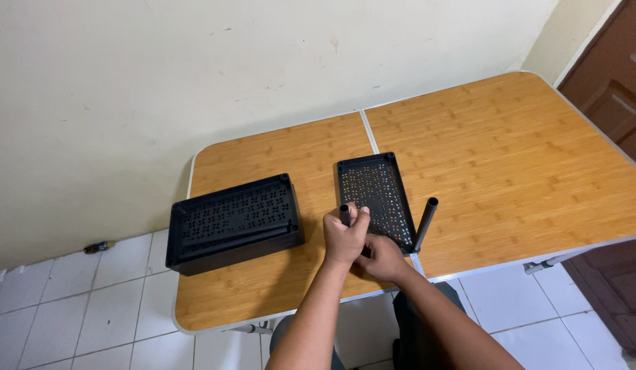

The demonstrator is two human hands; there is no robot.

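My left hand (344, 236) is closed around a short black tube (344, 213) that stands upright at the near left corner of a flat black perforated tray (376, 192). My right hand (384, 255) rests low against the tray's near edge, fingers curled under or on it; whether it grips is unclear. A second black tube (425, 223) stands upright at the tray's near right corner, untouched. A stack of black perforated trays (234, 220) sits to the left, apart from both hands.
The things lie on a wooden folding table (509, 157) with a white rim and a centre seam, pushed against a cream wall. A brown door (616, 96) is at the right. White floor tiles show below, with a small object (98, 247) by the wall.
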